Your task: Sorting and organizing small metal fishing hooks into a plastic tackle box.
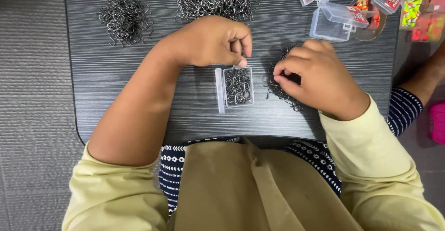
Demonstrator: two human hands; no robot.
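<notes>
We see a small clear box (pixel 238 86) of dark hooks at the tabletop's (pixel 120 87) middle, near its front edge. Our left hand (pixel 214 41) pinches fingers together over it; our right hand (pixel 320 75) closes on a hook pile (pixel 280 89) just beside. Farther back lie two hook heaps (pixel 125 18), then empty boxes (pixel 331 22).

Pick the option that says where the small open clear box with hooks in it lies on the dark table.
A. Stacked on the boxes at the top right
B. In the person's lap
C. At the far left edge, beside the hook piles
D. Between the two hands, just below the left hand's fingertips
D: the small clear box lies between the left hand and the right hand, under the left fingertips.
</notes>
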